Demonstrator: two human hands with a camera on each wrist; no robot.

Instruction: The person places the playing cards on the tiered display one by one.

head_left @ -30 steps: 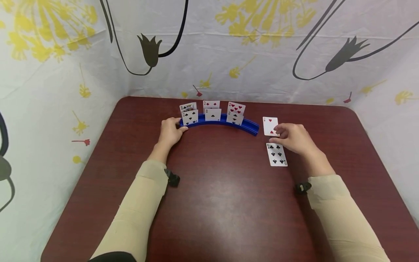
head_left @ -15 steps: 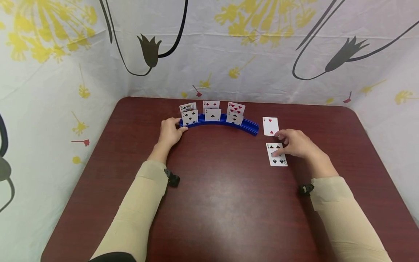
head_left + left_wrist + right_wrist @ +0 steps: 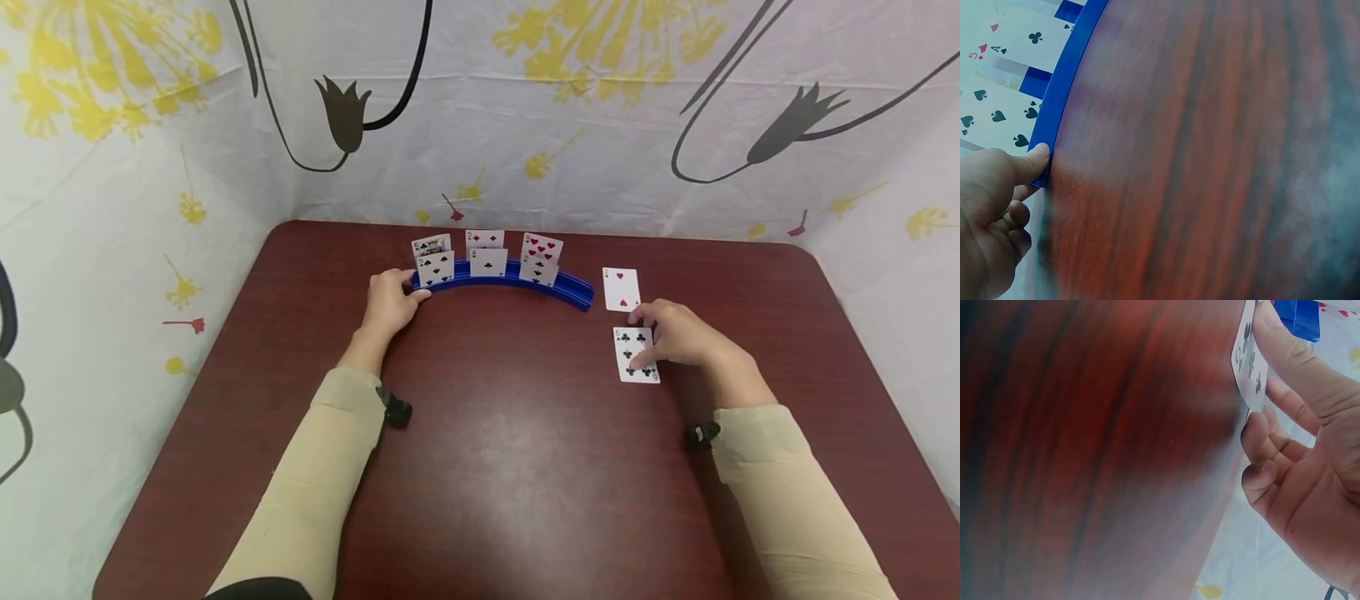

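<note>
My left hand (image 3: 389, 302) grips the left end of a curved blue playing card holder (image 3: 574, 292), its thumb (image 3: 1038, 156) on the front edge. Standing in the holder are two rows of cards, among them an ace of clubs (image 3: 488, 262) in front and a spade card (image 3: 435, 268) at the left. To the right, my right hand (image 3: 686, 333) pinches a six of clubs (image 3: 624, 355). Its thumb lies across the card's face and the other fingers are at the card's far side. In the right wrist view this card (image 3: 1249, 372) shows steeply tilted.
A heart card (image 3: 619, 290) lies face up just beyond the right hand, beside the holder's right end. The brown table (image 3: 510, 467) ends at a white patterned cloth (image 3: 450, 150) behind and at both sides.
My right hand has drawn back from the heart card to the six of clubs, its thumb sliding down the face. That card has shifted slightly right. The left hand stays put.
</note>
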